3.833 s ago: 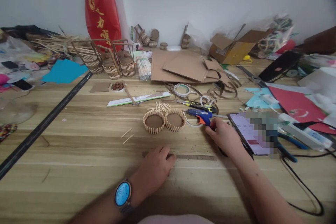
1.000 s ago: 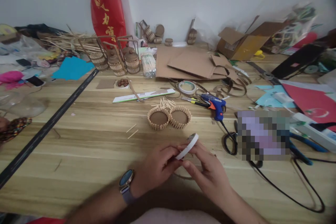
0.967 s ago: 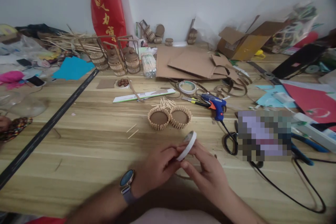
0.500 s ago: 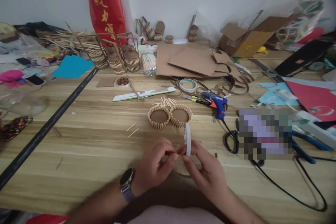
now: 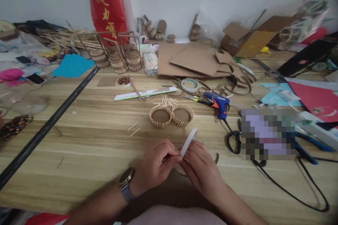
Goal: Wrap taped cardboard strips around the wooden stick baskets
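White tape roll (image 5: 187,143): tilted between hands. Right hand (image 5: 202,164): fingers curled round it, steadying, we judge. Left hand (image 5: 158,163): fingertips pinched at near rim, hold unclear to us. Stick-walled cups (image 5: 160,124): beyond, seemingly placed within reach.

A narrow, ring-shaped roll of white tape (image 5: 188,143) is held on edge above the tabletop, its top leaned to the right and its pale outer band exposed. Its lower end is gripped where the fingertips of the left hand (image 5: 158,163) and right hand (image 5: 202,168) are brought together; its inner face is mostly hidden.
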Tool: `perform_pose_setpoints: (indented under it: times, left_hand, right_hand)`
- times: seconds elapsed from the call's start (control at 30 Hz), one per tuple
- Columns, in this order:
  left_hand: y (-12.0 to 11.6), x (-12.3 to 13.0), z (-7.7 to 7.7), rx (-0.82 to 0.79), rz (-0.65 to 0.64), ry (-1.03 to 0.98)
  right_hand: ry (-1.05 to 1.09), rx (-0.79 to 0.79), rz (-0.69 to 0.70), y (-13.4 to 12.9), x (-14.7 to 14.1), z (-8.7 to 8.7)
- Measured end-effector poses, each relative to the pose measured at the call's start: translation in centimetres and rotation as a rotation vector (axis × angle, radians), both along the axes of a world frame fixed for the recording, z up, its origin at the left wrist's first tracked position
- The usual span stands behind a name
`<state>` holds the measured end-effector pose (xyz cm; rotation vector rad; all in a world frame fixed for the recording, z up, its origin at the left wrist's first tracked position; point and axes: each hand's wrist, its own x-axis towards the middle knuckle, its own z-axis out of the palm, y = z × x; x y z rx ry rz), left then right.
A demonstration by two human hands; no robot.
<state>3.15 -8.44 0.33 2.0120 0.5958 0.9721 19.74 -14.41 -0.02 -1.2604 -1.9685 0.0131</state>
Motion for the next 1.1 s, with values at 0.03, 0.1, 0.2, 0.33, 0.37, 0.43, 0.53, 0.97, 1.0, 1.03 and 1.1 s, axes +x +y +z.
perform_pose_setpoints:
  times: [0.03, 0.1, 0.2, 0.33, 0.37, 0.43, 0.53, 0.97, 1.0, 1.03, 1.1]
  left_hand:
    - [0.1, 0.0, 0.1, 0.006, -0.002, 0.006]
    - [0.1, -0.1, 0.1, 0.004, 0.007, 0.027]
    - [0.3, -0.1, -0.1, -0.04, 0.07, 0.036]
    - [0.5, -0.2, -0.4, -0.1, 0.115, -0.026]
    - [0.6, -0.2, -0.4, -0.132, 0.118, -0.025]
    - [0.7, -0.2, -0.3, -0.193, 0.136, 0.015]
    - [0.6, -0.2, -0.1, -0.187, 0.141, 0.085]
    - [0.4, 0.0, -1.3, -0.425, 0.025, -0.015]
    - [0.4, 0.0, -1.4, -0.447, 0.019, -0.029]
    - [0.4, 0.1, -1.4, -0.463, 0.012, -0.041]
    - [0.3, 0.1, -1.3, -0.49, -0.012, -0.05]
  right_hand:
    - [0.003, 0.004, 0.006, 0.0, 0.1, 0.0]
    - [-0.004, 0.014, 0.014, 0.1, 0.1, 0.0]
    - [-0.044, 0.023, 0.023, 0.0, 0.0, -0.3]
    - [-0.12, 0.013, 0.05, -0.2, -0.1, -0.7]
    - [-0.148, 0.012, 0.057, -0.3, -0.1, -0.8]
    - [-0.207, 0.019, 0.054, -0.3, 0.0, -1.0]
    - [-0.244, 0.031, 0.002, -0.1, 0.3, -1.3]
    - [0.594, 0.044, -0.084, -0.6, 1.7, 0.9]
    - [0.674, 0.029, -0.12, -0.6, 1.7, 0.8]
    - [0.741, 0.009, -0.164, -0.5, 1.7, 0.6]
    - [0.797, -0.041, -0.225, -0.4, 1.9, 0.5]
